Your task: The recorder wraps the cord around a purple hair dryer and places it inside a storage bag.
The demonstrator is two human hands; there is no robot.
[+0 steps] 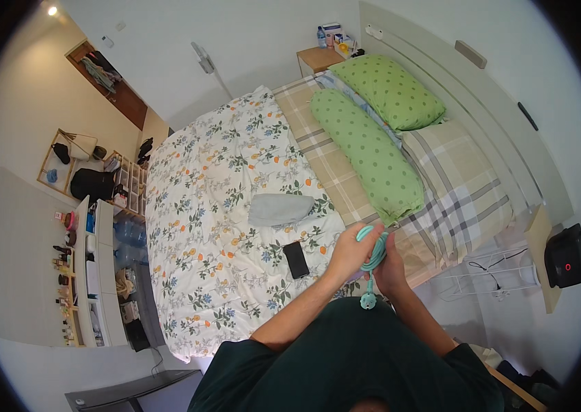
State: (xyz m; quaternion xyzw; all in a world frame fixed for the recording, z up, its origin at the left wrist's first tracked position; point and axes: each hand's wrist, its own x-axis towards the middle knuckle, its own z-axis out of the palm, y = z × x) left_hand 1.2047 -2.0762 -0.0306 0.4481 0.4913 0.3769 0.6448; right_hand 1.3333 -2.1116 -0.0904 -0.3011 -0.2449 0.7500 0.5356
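A mint-green power cord point(374, 261) is wound in a loose coil in front of my body. Both hands are on it: my left hand point(353, 249) grips the coil from the left, and my right hand point(391, 265) closes around its right side. The cord's round two-pin plug point(368, 301) hangs below the coil, against my dark shirt. Left of my hands a black smartphone point(297, 260) lies on the floral duvet point(228, 216). Farther up sits a folded grey cloth point(280, 209).
A green dotted bolster point(367, 154) lies just beyond my hands, near a green pillow point(388, 92) and a plaid pillow point(460, 190). To the right, a small wooden shelf point(536, 257) carries a black case point(566, 256) beside a white wire rack point(496, 273). Shelving point(107, 257) lines the left wall.
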